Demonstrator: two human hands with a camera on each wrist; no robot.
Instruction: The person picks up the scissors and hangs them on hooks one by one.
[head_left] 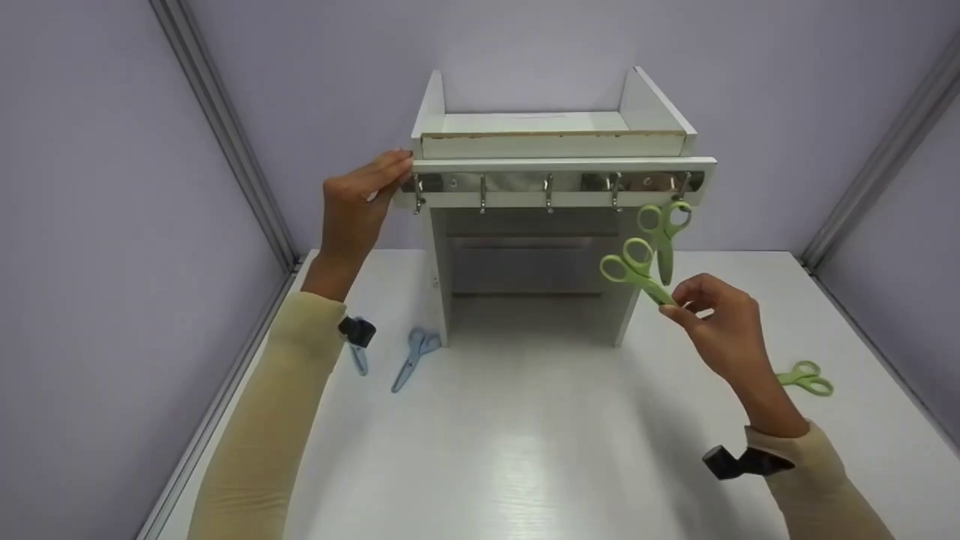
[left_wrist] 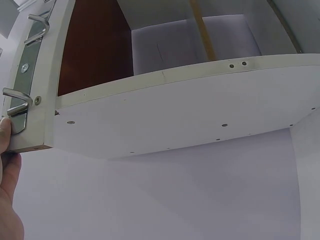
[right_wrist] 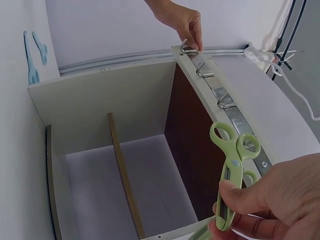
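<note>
A white shelf unit (head_left: 555, 142) stands on the table with a metal hook rail (head_left: 555, 182) across its front. My left hand (head_left: 367, 191) rests with stretched fingers on the rail's left end; in the left wrist view its thumb (left_wrist: 6, 131) lies by the end hook (left_wrist: 17, 97). My right hand (head_left: 675, 304) pinches a green pair of scissors (head_left: 634, 270) by the blades, handles up, just below the rail's right end. In the right wrist view those scissors (right_wrist: 232, 170) stand close to the rail (right_wrist: 235, 117). A second green pair (head_left: 664, 225) hangs on the rightmost hook.
A third green pair of scissors (head_left: 806, 377) lies on the white table (head_left: 525, 450) at the right. A blue pair (head_left: 415, 356) lies left of the unit, and another blue one (head_left: 358, 361) shows partly behind my left wrist. Grey walls enclose the table.
</note>
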